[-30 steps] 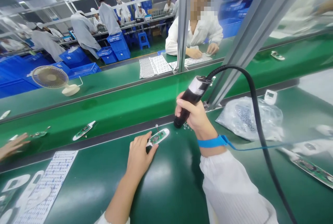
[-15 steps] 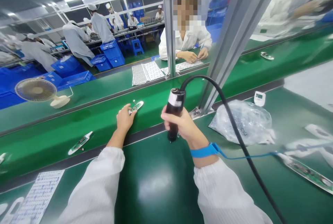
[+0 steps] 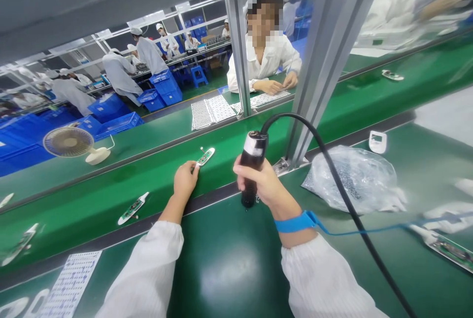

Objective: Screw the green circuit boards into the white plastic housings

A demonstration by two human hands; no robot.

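Our left hand (image 3: 185, 181) touches a white-cased circuit board (image 3: 205, 157) on the green conveyor belt (image 3: 84, 194), while our right hand (image 3: 263, 185) wraps around a black electric screwdriver (image 3: 249, 165), held upright with its tip down above the green bench (image 3: 225, 259). A blue wrist strap (image 3: 295, 222) circles our right wrist, and a clear plastic bag (image 3: 351, 180) lies to our right. Beyond an aluminium frame post (image 3: 236, 52), a co-worker (image 3: 264, 64) in white sits at printed sheets (image 3: 209, 112).
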